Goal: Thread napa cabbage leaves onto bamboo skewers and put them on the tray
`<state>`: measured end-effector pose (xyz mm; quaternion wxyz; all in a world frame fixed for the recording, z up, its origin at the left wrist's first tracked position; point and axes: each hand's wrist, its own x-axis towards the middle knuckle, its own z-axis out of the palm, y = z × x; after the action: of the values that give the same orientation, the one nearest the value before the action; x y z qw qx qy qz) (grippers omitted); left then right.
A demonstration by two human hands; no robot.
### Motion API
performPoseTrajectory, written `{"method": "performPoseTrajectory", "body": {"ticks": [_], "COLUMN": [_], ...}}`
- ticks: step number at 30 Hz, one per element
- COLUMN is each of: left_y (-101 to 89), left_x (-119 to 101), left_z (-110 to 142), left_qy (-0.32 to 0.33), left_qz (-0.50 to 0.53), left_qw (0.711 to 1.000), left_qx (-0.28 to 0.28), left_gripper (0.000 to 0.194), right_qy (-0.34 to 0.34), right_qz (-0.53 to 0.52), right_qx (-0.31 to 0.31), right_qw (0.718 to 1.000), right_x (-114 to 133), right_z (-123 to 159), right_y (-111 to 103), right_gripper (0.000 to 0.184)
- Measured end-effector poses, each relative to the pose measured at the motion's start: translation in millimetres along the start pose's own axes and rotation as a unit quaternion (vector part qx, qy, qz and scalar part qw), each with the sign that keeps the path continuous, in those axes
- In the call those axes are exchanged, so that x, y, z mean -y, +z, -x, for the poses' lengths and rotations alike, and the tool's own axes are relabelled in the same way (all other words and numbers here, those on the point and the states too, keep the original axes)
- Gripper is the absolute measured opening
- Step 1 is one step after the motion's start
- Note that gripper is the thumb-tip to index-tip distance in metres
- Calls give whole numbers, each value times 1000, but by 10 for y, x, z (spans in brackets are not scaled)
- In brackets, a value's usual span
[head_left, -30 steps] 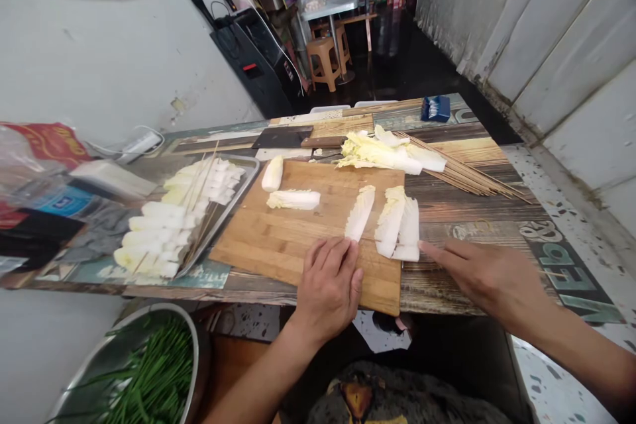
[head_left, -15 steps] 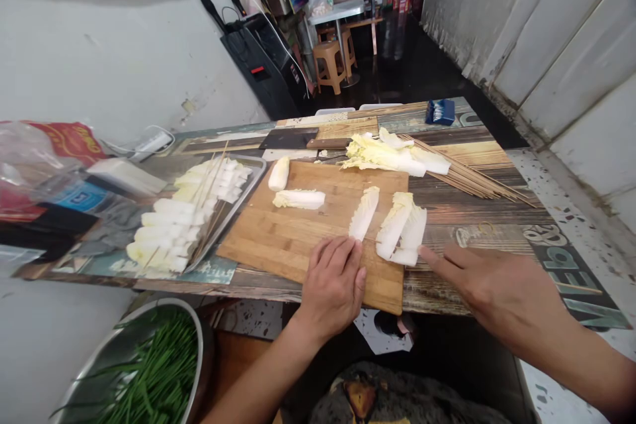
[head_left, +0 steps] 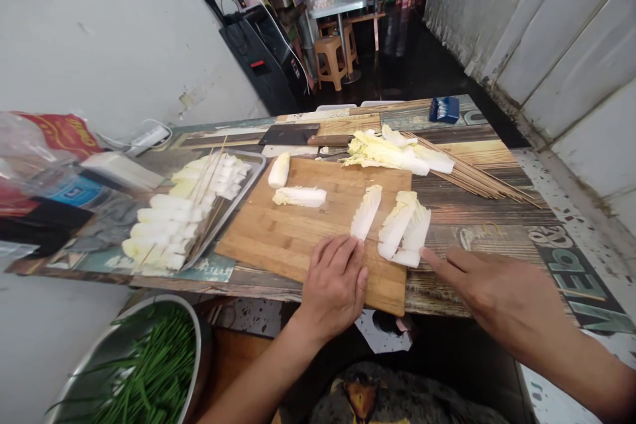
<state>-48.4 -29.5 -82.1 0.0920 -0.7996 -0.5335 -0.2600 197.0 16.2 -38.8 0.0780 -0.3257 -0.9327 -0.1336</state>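
Note:
My left hand (head_left: 335,281) is closed over the lower end of a napa cabbage leaf (head_left: 366,212), pressing it against the wooden cutting board (head_left: 278,238). At the board's right edge, more leaf pieces (head_left: 405,228) lie overlapped. The index finger of my right hand (head_left: 497,291) reaches their lower right corner. Its other fingers curl under, and a thin bamboo skewer (head_left: 580,296) sticks out behind the hand; the grip itself is hidden. Two cabbage rolls, one upright (head_left: 279,170) and one lying flat (head_left: 299,197), are at the board's far left.
A metal tray (head_left: 251,179) of skewered cabbage rolls (head_left: 163,225) stands left. Beyond the board are a cleaver (head_left: 293,136), loose leaves (head_left: 382,152), bamboo skewers (head_left: 477,175) and a blue box (head_left: 444,109). Below left, a steel bowl (head_left: 201,344) holds green stalks.
The view has shifted slightly. Both hands stay in nearly the same places, and the leaf pieces by my right hand have barely moved.

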Motion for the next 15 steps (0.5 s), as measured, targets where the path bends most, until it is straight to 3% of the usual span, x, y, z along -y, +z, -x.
{"method": "performPoseTrajectory", "body": {"ticks": [15], "left_y": [1], "left_x": [9], "left_z": [0], "left_qy": [-6], "left_qz": [7], "left_qw": [1000], "left_qx": [6], "left_gripper": [33], "right_qy": [13], "right_qz": [1], "right_qx": [6], "right_qw": [1000], "right_x": [91], "right_z": [-194], "right_y": [56], "right_gripper": [39]}}
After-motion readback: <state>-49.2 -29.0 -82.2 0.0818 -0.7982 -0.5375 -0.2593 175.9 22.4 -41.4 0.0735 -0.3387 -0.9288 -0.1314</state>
